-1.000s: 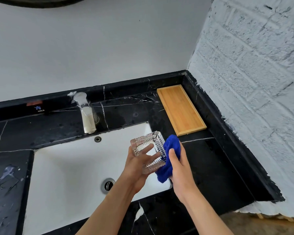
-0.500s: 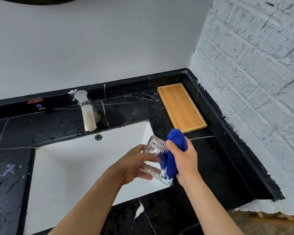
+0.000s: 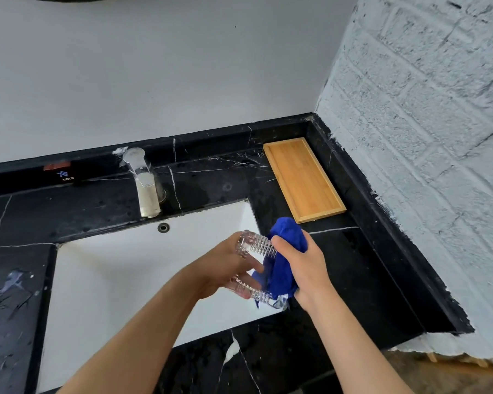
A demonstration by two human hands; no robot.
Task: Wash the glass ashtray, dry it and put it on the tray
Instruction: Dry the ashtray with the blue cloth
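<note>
The square ribbed glass ashtray point(image 3: 257, 245) stands on edge over the right side of the white sink point(image 3: 120, 282). My left hand point(image 3: 224, 270) grips it from the left, fingers reaching into its hollow. A blue cloth point(image 3: 285, 260) is pressed against the ashtray's right face, bunched in my right hand point(image 3: 305, 265). The wooden tray point(image 3: 302, 179) lies bare on the black counter behind my hands, near the corner of the walls.
A chrome faucet point(image 3: 144, 184) stands behind the sink with the overflow hole point(image 3: 163, 227) below it. The black marble counter point(image 3: 362, 277) is wet in places. A white brick wall point(image 3: 427, 137) closes the right side.
The ashtray has been turned from facing up to standing on edge. My right hand has risen and brought the cloth over its right face.
</note>
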